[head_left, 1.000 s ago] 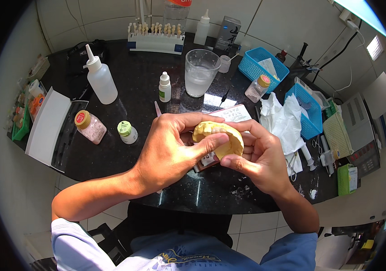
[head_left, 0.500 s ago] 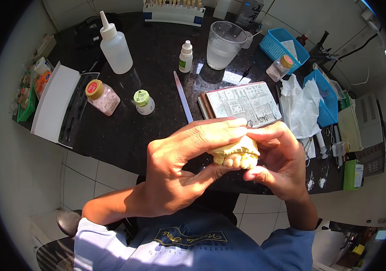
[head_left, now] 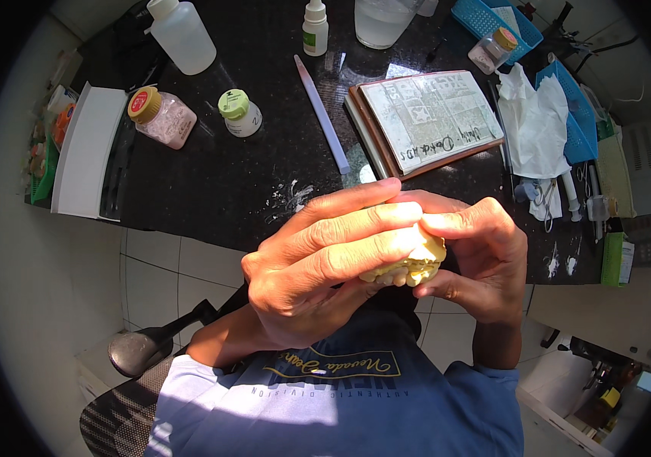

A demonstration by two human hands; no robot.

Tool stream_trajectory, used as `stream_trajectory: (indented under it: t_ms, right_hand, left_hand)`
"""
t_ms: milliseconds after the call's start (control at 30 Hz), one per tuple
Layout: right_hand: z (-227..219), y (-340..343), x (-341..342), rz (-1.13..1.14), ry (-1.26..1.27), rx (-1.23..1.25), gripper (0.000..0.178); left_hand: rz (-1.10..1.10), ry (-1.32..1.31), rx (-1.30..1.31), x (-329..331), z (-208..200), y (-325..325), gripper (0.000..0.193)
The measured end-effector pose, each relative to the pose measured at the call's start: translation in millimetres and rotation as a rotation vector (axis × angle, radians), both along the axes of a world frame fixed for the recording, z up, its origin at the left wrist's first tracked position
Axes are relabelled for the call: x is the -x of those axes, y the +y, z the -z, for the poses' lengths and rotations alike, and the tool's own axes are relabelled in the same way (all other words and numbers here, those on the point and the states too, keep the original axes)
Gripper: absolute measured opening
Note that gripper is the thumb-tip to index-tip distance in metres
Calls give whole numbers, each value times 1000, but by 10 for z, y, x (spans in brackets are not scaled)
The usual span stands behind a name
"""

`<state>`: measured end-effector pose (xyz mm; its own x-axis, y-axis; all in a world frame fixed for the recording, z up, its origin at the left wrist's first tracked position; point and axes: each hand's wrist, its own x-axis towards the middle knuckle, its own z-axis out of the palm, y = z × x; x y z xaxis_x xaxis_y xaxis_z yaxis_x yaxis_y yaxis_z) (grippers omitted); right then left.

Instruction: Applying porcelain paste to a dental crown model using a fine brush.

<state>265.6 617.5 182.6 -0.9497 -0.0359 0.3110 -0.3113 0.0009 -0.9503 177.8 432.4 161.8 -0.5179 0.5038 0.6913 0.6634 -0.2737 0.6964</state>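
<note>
Between my two hands I hold a yellow dental model [head_left: 417,263] with a row of teeth along its lower side, up in front of my chest. My left hand [head_left: 318,259] covers its left part, fingers laid over the top and thumb underneath. At its right end my right hand [head_left: 481,255] grips it between thumb and fingers. The hands hide much of the model. Just beyond the fingertips lie a long pale violet stick-like tool [head_left: 325,122] and a brown-edged notebook or pad [head_left: 436,122] with a printed, handwritten top.
On the black table [head_left: 211,190] stand a squeeze bottle [head_left: 185,42], a jar of pink powder [head_left: 164,120], a green-lidded jar [head_left: 240,114], a dropper bottle [head_left: 315,30] and a cup [head_left: 381,21]. Rightward lie crumpled tissue [head_left: 535,126], a syringe [head_left: 571,196] and blue baskets [head_left: 580,129]. White powder marks the table.
My view has tilted down, so the table things sit higher in the picture. The model is turned slightly, and my left fingers now reach further over it.
</note>
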Motion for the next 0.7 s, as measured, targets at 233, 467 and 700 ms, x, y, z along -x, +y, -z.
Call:
stream_trajectory:
  t_ms: [233,467,700]
  right_hand:
    - [45,-27,-25,7,10,54,50]
    - [34,-34,-47,4,-14,103,52]
    - [-83,-252,28,269,4,-38,52]
  left_hand:
    - [5,39,-4,-6,18,-9,40]
    - [11,23,-19,-4,-7,-1,39]
    - [76,-690,-228,-153,-63,97,33]
